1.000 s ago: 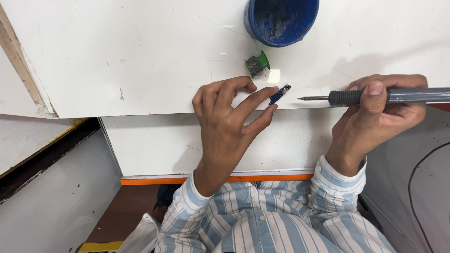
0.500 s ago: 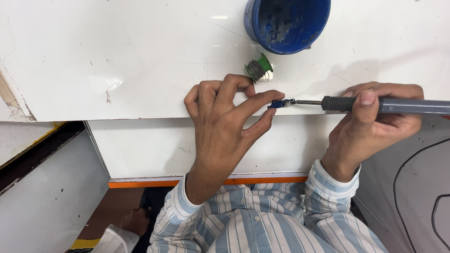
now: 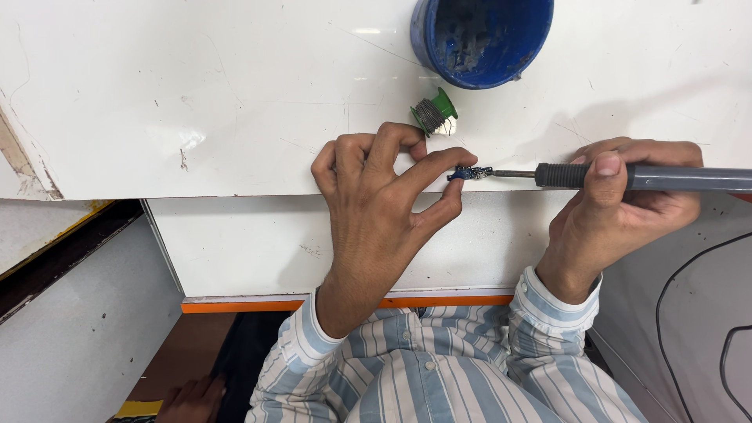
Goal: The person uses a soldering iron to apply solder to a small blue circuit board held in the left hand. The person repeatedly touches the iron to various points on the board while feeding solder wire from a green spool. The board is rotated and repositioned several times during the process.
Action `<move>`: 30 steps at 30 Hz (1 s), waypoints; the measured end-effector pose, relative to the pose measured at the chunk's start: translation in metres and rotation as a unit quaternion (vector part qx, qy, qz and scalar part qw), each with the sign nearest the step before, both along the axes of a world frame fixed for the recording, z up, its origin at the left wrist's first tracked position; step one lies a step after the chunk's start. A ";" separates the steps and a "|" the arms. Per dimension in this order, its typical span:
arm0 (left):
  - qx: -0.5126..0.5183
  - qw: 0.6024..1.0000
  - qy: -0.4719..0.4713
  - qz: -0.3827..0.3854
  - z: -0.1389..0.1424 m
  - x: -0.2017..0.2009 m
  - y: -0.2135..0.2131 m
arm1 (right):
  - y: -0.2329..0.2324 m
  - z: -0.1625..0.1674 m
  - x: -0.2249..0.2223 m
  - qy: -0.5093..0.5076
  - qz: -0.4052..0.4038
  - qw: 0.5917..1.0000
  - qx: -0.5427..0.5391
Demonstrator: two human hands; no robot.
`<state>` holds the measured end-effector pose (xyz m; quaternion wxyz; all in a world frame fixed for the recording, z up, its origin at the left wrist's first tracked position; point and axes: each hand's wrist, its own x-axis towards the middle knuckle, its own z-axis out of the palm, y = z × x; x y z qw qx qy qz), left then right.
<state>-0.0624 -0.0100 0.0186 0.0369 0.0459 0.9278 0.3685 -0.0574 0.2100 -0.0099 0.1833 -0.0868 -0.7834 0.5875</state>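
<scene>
Where a second ago a gap lay between them, the soldering iron, gripped in the closed right hand, is now brought tip-first against the small blue part, which is pinched between thumb and forefinger of the left hand at the desk's front edge, below the green solder spool and blue cup; contact suggests soldering is begun.

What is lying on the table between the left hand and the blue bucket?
In the head view, a green spool of wire lies between the left hand and the blue bucket, close to the fingers.
</scene>
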 end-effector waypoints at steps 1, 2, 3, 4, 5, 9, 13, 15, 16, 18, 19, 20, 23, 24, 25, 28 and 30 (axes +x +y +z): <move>0.000 1.000 0.001 0.001 0.000 0.000 0.000 | 0.000 0.000 0.000 0.000 0.002 1.000 0.000; 0.000 1.000 0.003 0.003 0.000 0.000 0.001 | 0.001 -0.001 0.000 0.001 0.004 1.000 -0.003; 0.000 1.000 0.004 0.004 0.000 0.000 0.001 | 0.001 -0.002 0.001 0.002 0.004 1.000 -0.005; 0.002 1.000 0.003 0.004 -0.001 0.000 0.001 | 0.002 -0.003 0.001 0.003 0.005 1.000 -0.006; 0.004 1.000 0.002 0.004 -0.001 0.001 0.001 | 0.002 -0.005 0.000 0.005 0.005 1.000 -0.007; 0.001 1.000 0.005 0.007 -0.001 0.000 0.002 | 0.006 -0.007 0.001 0.004 0.008 1.000 -0.007; 0.002 1.000 0.003 0.008 -0.001 0.001 0.001 | 0.007 -0.008 0.001 0.004 0.007 1.000 -0.008; -0.002 1.000 0.007 0.009 -0.001 0.001 0.001 | 0.006 -0.007 0.001 0.003 0.005 1.000 -0.002; -0.004 1.000 0.006 0.008 -0.001 0.001 0.002 | 0.006 -0.007 0.001 0.003 0.003 1.000 0.000; -0.007 1.000 0.007 0.008 -0.001 0.001 0.001 | 0.005 -0.007 0.000 0.006 0.003 1.000 0.004; -0.005 1.000 0.006 0.007 -0.001 0.001 0.001 | 0.005 -0.007 -0.001 0.007 0.004 1.000 0.006; -0.004 1.000 0.005 0.006 -0.001 0.001 0.002 | 0.006 -0.007 -0.001 0.008 0.004 1.000 0.008; -0.005 1.000 0.006 0.006 -0.001 0.001 0.002 | 0.006 -0.006 -0.001 0.007 0.005 1.000 0.008; -0.007 1.000 0.006 0.007 -0.001 0.001 0.003 | 0.006 -0.006 -0.001 0.007 0.005 1.000 0.007; -0.007 1.000 0.007 0.007 -0.001 0.001 0.003 | 0.007 -0.007 -0.001 0.007 0.005 1.000 0.007; -0.007 1.000 0.007 0.006 -0.001 0.001 0.003 | 0.008 -0.008 -0.002 0.010 0.002 1.000 0.009; -0.004 1.000 0.004 0.003 0.000 0.001 0.002 | 0.009 -0.007 -0.002 0.010 0.002 1.000 0.007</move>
